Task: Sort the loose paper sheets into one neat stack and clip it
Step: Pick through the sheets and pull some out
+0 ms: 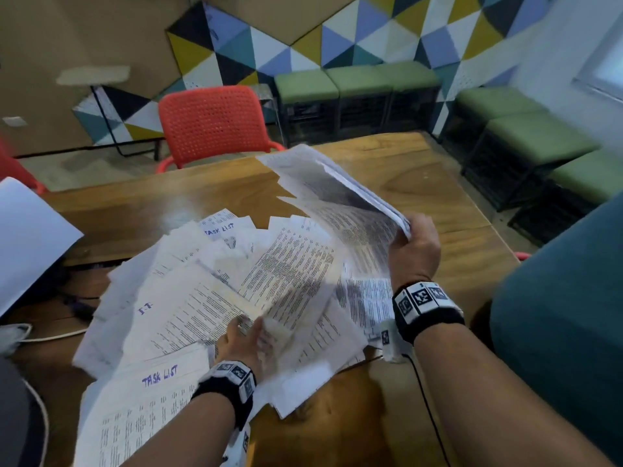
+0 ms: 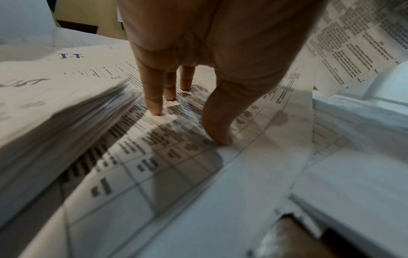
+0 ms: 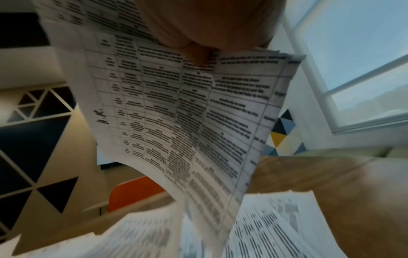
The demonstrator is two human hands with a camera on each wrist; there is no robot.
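Observation:
A messy pile of printed paper sheets covers the near part of the wooden table; two carry a handwritten "TASK LIST". My left hand lies on the pile's middle. In the left wrist view its straight fingers and thumb press down on a printed table sheet. My right hand grips a bundle of sheets by its near corner and holds it tilted above the table, its pages fanning down toward the pile. The right wrist view shows that bundle hanging below the thumb. No clip is in view.
A red chair stands behind the table's far edge. A teal chair is close on the right. Green stools line the wall. A blank white sheet juts in at the left. A black cable runs along the right forearm.

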